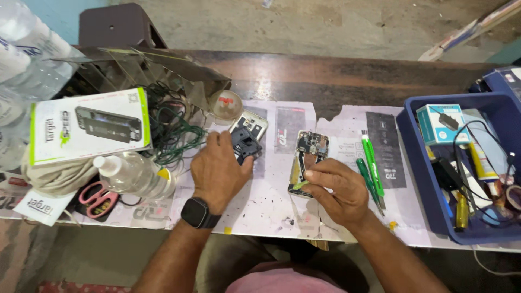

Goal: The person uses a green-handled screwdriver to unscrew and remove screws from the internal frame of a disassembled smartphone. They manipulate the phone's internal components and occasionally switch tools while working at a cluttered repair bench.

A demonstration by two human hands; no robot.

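Your opened phone (308, 157) lies face down, circuit board exposed; the black inner cover (245, 144) rests tilted just left of it.

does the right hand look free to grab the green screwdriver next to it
Probably not at once: the right hand is pinching the opened phone. The green screwdriver lies uncovered just beside it.
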